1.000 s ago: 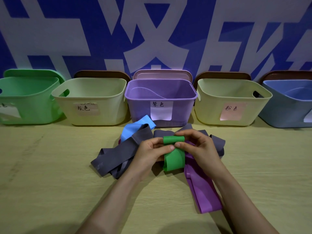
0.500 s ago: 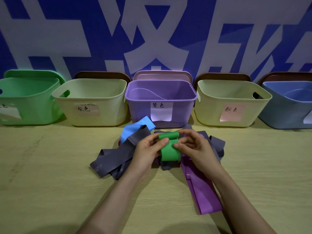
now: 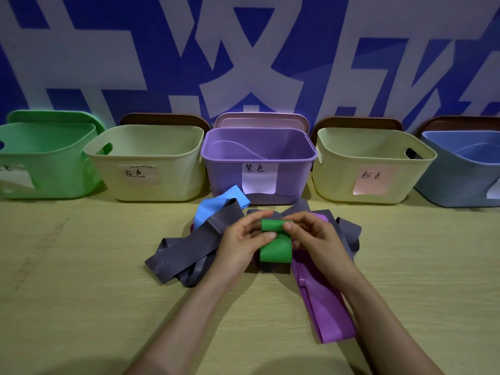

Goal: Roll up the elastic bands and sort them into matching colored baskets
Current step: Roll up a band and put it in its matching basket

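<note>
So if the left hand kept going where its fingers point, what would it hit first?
Probably the right hand: the left hand pinches the green band, its fingers pointing across the roll at it.

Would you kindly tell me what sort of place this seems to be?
Probably a staged sorting station rather than a home: hand-labelled baskets in a row on a wooden table, a large blue-and-white wall banner behind them, and loose elastic bands piled in front.

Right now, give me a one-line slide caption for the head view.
Left hand and right hand roll a green elastic band above the loose band pile, purple basket directly behind.
</note>
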Available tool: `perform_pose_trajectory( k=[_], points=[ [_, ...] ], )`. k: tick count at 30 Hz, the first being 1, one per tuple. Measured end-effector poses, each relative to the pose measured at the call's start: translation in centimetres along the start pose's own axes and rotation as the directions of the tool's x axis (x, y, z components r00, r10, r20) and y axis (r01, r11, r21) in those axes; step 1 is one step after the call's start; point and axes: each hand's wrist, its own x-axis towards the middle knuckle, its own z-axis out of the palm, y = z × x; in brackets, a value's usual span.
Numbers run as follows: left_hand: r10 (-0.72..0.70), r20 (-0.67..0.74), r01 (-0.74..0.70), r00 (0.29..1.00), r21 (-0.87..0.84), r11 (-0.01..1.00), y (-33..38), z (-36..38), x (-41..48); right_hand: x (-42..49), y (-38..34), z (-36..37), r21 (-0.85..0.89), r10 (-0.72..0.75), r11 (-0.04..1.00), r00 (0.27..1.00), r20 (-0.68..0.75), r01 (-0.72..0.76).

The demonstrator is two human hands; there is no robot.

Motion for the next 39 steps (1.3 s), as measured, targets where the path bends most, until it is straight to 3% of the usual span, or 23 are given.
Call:
perform_pose_trajectory(
  k=[5, 11, 17, 24, 29, 39],
  points=[
    [-0.108, 0.018, 0.108, 0.994, -0.009, 0.994, -0.13, 0.33, -0.21, -0.14, -0.20, -0.16, -0.007, -0.061, 0.998, 0.996, -0.063, 0.061],
    [-0.128, 0.053, 0.130, 0.990, -0.037, 0.991, 0.43, 0.47, -0.49, -0.28, -0.40, -0.24, -0.095, -0.130, 0.988, 0.990, -0.052, 0.125],
    [-0.148, -0.002, 0.148, 0.989, -0.043, 0.988, 0.43, 0.48, -0.38, -0.47, -0.72, -0.03, -0.114, -0.179, 0.978, 0.984, -0.014, 0.176],
    [-0.106, -0.015, 0.104, 0.994, -0.094, 0.990, 0.36, 0.43, -0.34, -0.40, -0.29, 0.04, -0.141, -0.097, 0.985, 0.995, 0.016, 0.098],
    [-0.075, -0.023, 0.071, 0.997, -0.163, 0.984, 0.58, 0.27, -0.28, -0.14, -0.55, 0.05, -0.023, -0.029, 0.999, 1.000, 0.001, 0.029],
    [-0.018, -0.038, 0.018, 0.999, -0.021, 1.000, 0.46, 0.29, -0.44, -0.14, -0.39, 0.04, -0.062, -0.057, 0.996, 0.998, -0.001, 0.057]
  ],
)
